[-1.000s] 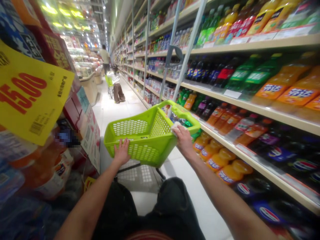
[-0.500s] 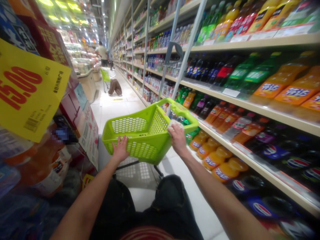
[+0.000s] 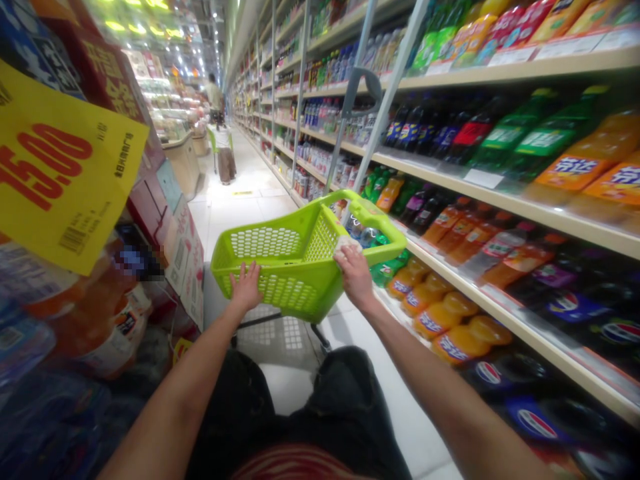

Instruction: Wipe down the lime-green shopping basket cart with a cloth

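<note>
lime-green shopping cart (image 3: 307, 283): right hand (image 3: 357, 275) grips a white wipe (image 3: 345, 247) at the cart's three o'clock, wiping seemingly underway; left hand (image 3: 246, 287) lies spread at eight; amount remaining unclear.

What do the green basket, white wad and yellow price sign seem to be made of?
Green basket: probably molded plastic with a slight sheen; smooth, evenly colored, regularly perforated walls.
White wad in the right hand: matte, crumpled, perhaps tissue or cloth; too small to tell.
Yellow price sign: likely paper or thin card, matte, with flat print.
</note>
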Available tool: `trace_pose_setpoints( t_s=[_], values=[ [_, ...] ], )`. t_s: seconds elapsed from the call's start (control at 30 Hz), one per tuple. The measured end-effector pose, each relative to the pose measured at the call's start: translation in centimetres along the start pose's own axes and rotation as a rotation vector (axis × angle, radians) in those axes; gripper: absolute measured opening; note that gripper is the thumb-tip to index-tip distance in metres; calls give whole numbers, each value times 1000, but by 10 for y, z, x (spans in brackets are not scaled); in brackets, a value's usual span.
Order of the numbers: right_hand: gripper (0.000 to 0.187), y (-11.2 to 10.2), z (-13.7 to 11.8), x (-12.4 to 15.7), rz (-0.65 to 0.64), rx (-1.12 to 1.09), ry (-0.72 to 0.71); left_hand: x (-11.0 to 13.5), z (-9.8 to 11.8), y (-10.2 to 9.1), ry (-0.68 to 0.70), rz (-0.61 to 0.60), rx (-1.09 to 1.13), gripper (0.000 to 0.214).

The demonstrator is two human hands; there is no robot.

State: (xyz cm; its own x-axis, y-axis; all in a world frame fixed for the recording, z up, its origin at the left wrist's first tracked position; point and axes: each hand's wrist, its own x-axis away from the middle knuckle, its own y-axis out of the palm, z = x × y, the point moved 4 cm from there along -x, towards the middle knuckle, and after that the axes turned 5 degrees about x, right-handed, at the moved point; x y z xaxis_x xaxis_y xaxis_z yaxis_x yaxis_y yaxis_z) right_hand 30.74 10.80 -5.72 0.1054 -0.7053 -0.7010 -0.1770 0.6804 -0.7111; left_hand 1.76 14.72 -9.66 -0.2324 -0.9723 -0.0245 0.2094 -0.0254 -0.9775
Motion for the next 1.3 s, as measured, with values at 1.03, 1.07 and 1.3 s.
trace_pose_setpoints(
  t_s=[1.03,1.07,1.3],
  values=[
    [40,44,-33,-29,-89,1,-51,-7,-3,1,-203,-72,77,86],
    [39,49,-44,-27,-104,-28,-78,-8,-3,1,-199,-63,75,86],
    [40,66,-75,-23,-157,-143,-172,-2,-10,2,-140,-26,56,86]
  ],
)
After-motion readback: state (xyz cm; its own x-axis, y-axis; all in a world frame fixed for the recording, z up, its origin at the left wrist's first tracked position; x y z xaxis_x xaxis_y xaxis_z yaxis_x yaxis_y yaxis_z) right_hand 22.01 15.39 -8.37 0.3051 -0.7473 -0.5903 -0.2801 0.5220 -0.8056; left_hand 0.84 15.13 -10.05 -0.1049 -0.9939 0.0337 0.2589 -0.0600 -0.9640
